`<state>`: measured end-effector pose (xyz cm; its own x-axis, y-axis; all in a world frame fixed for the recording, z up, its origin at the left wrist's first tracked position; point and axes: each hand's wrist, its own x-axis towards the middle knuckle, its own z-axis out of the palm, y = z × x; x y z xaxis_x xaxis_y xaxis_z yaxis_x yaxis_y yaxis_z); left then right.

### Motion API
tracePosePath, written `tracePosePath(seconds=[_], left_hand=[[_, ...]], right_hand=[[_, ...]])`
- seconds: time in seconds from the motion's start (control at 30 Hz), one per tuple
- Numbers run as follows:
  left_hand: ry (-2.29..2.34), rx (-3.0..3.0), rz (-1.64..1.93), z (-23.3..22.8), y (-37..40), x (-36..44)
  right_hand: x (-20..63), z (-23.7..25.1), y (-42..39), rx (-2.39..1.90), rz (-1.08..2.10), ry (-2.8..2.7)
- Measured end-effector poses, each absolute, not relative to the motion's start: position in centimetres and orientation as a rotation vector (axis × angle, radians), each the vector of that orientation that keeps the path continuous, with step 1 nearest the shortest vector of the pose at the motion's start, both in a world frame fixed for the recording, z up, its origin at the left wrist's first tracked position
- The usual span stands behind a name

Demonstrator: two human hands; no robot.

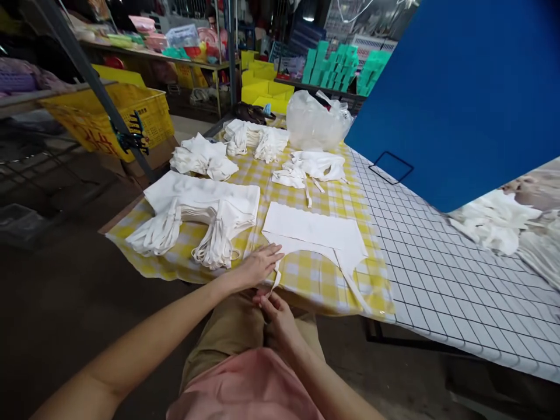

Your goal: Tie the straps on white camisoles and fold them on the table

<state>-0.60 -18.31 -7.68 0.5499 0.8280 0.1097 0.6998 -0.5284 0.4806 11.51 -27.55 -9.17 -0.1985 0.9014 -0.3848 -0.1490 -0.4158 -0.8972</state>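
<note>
A white cloth bag [317,230] lies flat on the yellow checked tablecloth [301,274], its long straps trailing toward the table's near edge. My left hand [258,265] rests palm down on the cloth at the bag's near left corner. My right hand [273,312] is just below the table edge, fingers pinched on one hanging white strap [275,279]. To the left lies a stack of folded white bags [205,204] with bundled straps.
More white bag piles [203,157] [256,140] [310,166] and a clear plastic bag [317,119] sit farther back. A blue board [459,87] leans over a white grid-patterned table [437,262]. Yellow crates [122,114] stand left. Another person's hand [529,189] is by white cloth at right.
</note>
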Motion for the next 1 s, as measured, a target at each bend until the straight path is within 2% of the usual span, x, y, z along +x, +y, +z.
tracePosePath(seconds=[0.2, 0.33, 0.4, 0.47, 0.53, 0.7, 0.8, 1.0], left_hand=[[1.257, 2.331, 0.434, -8.2, -17.8, -0.9], [1.263, 2.318, 0.404, -7.8, -17.8, -0.9], [1.262, 2.324, 0.382, -7.7, -17.9, -1.0], [1.261, 2.323, 0.358, -7.5, -17.9, -1.0], [1.259, 2.312, 0.341, -7.3, -18.0, -1.0], [1.257, 2.278, 0.365, -6.7, -18.2, -1.1], [1.236, 2.280, 0.350, -6.6, -18.2, -1.1], [1.188, 2.312, 0.323, -6.7, -17.9, -1.3]], right_hand=[[15.0, -4.9, -29.6, -1.154, 2.078, -0.639], [18.4, -5.2, -30.4, -1.317, 2.135, -0.582], [19.0, -6.5, -30.5, -1.585, 1.910, -0.839], [18.9, -7.4, -30.4, -1.744, 1.446, -1.210], [18.3, -7.5, -29.6, -1.706, 1.007, -1.508], [15.6, -5.6, -25.1, -1.667, 0.550, -1.846], [14.0, -5.3, -22.3, -1.719, 0.523, -1.881], [12.9, -5.0, -21.2, -1.674, 0.960, -1.624]])
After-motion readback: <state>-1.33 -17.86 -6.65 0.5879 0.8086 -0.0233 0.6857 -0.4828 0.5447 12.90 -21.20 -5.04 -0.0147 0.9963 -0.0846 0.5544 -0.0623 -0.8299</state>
